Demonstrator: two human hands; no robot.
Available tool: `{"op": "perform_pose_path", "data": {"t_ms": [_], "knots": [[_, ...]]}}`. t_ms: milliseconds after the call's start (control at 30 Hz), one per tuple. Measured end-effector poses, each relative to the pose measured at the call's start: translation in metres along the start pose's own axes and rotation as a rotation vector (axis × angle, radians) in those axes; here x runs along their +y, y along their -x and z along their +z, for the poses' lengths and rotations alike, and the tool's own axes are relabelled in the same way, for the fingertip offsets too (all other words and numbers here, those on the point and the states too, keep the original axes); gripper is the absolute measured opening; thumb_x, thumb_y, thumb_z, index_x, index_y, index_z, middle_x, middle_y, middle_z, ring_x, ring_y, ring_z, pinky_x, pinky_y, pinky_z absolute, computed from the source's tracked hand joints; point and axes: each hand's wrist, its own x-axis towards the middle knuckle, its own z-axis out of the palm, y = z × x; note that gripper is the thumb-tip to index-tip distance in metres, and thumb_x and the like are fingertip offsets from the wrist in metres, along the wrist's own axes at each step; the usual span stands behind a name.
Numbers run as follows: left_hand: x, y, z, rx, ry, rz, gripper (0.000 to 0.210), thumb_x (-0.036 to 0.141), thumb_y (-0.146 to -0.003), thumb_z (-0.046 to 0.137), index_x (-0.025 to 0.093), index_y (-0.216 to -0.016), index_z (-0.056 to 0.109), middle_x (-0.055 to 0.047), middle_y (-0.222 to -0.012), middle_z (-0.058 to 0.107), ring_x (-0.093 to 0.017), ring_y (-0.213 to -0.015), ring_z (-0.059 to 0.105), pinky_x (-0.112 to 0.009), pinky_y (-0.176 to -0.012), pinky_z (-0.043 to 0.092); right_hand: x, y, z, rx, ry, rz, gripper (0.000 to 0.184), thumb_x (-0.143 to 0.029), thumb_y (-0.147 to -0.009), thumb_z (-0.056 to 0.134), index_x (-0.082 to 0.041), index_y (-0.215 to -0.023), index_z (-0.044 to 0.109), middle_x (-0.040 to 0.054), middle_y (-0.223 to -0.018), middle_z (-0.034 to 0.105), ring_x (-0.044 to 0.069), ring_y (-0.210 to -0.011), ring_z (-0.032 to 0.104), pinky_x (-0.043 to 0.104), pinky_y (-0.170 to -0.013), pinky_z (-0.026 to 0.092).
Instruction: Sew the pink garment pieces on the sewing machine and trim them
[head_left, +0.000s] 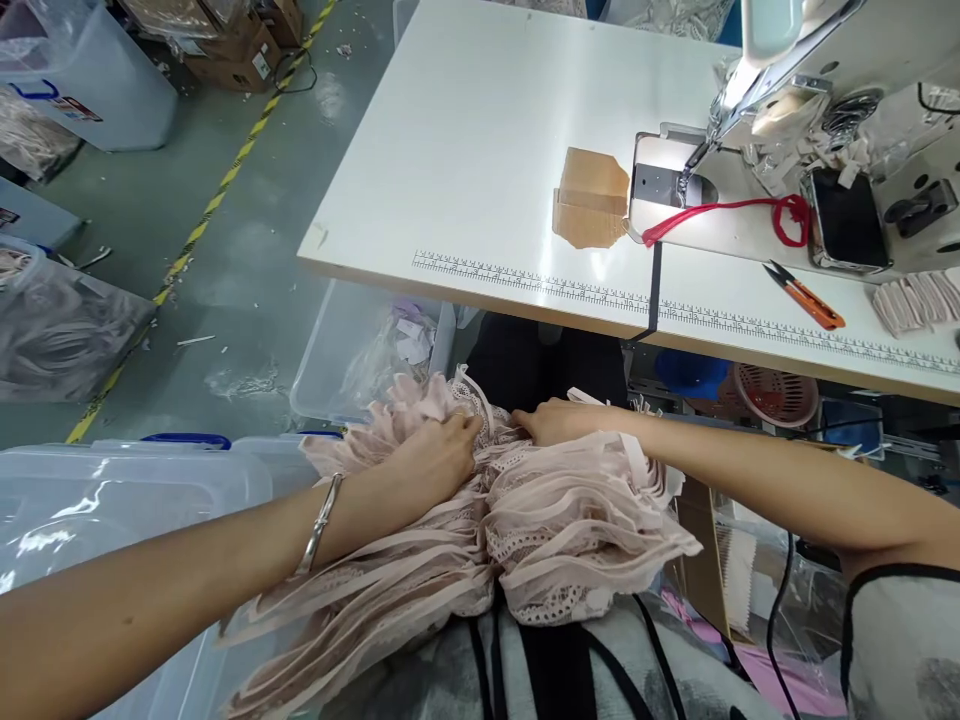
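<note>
A thick bundle of pale pink lace-trimmed fabric pieces lies across my lap, its layers stacked and folded. My left hand, with a silver bangle at the wrist, rests on the left part of the pile with its fingers curled into the fabric. From the other side, my right hand reaches in at the top of the pile. Its index finger points left, and its other fingers are partly hidden against the cloth, so its grip does not show clearly.
Ahead is a white sewing table with a printed ruler along its edge. On it are a sewing machine, orange thread snips, a red strip, a cardboard piece and a phone. Clear plastic bins stand at left.
</note>
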Motion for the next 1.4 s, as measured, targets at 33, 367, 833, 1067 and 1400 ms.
{"op": "perform_pose_path", "data": {"t_ms": [33, 367, 833, 1067, 1400], "knots": [[-0.003, -0.003, 0.004, 0.083, -0.030, 0.063, 0.025, 0.007, -0.089, 0.054, 0.014, -0.089, 0.078, -0.021, -0.136, 0.062, -0.035, -0.121, 0.059, -0.043, -0.088, 0.051, 0.000, 0.004, 0.003, 0.021, 0.030, 0.009, 0.047, -0.025, -0.098, 0.046, -0.011, -0.142, 0.050, 0.0222, -0.108, 0.072, 0.036, -0.105, 0.069, 0.039, -0.075, 0.053], [-0.017, -0.028, 0.016, 0.294, -0.069, 0.265, 0.023, 0.029, -0.088, 0.068, 0.013, -0.074, 0.076, -0.017, -0.101, 0.076, -0.030, -0.111, 0.066, -0.045, -0.111, 0.038, -0.009, 0.052, 0.047, 0.224, 0.175, 0.174, 0.045, -0.009, -0.098, 0.031, -0.008, -0.137, 0.053, 0.0231, -0.114, 0.067, 0.031, -0.084, 0.072, 0.036, -0.061, 0.052], [-0.006, -0.006, -0.020, -0.262, 0.224, 0.076, 0.040, 0.047, -0.092, 0.053, 0.014, -0.088, 0.075, -0.016, -0.086, 0.075, -0.033, -0.085, 0.070, -0.040, -0.077, 0.052, 0.023, 0.065, 0.041, 0.147, 0.016, -0.264, 0.041, -0.035, -0.090, 0.060, -0.003, -0.116, 0.059, 0.0106, -0.074, 0.068, 0.021, -0.060, 0.058, 0.030, -0.052, 0.035], [-0.002, -0.071, -0.033, -0.382, 0.430, 0.160, 0.042, 0.048, -0.090, 0.054, 0.012, -0.092, 0.076, -0.011, -0.084, 0.075, -0.021, -0.069, 0.065, -0.029, -0.063, 0.047, 0.035, 0.094, 0.053, 0.020, -0.018, -0.153, 0.022, -0.027, -0.091, 0.061, -0.008, -0.102, 0.066, 0.0134, -0.081, 0.070, 0.023, -0.071, 0.063, 0.030, -0.058, 0.033], [-0.007, -0.014, -0.027, -0.350, 0.278, 0.038, 0.038, 0.044, -0.090, 0.050, 0.015, -0.084, 0.074, -0.016, -0.090, 0.075, -0.030, -0.086, 0.070, -0.040, -0.082, 0.051, 0.025, 0.044, 0.021, -0.040, -0.099, -0.463, 0.031, -0.036, -0.094, 0.054, -0.010, -0.093, 0.072, 0.0149, -0.091, 0.074, 0.022, -0.072, 0.062, 0.032, -0.068, 0.042]]}}
